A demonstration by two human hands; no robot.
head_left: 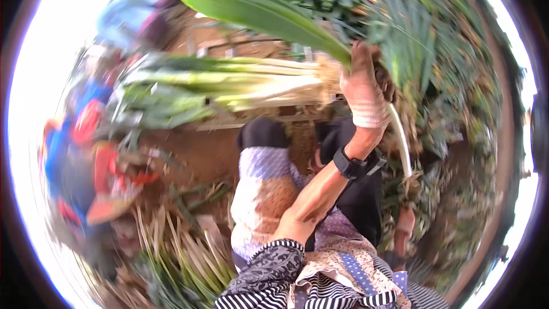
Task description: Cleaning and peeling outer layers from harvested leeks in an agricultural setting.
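While flowery cloth [266, 194] covers the lap, the right hand [405, 220] is down low, near the root end of a long leek [402, 143], but it is too blurry to tell if it grips. The left hand [363, 83], apart from it and in a pale glove [370, 109], is closed around the leek, whose green leaf points up and left. Past the knees [263, 133], a bunch of leeks [246, 83] lies sideways, with a big leek heap [403, 40] beyond
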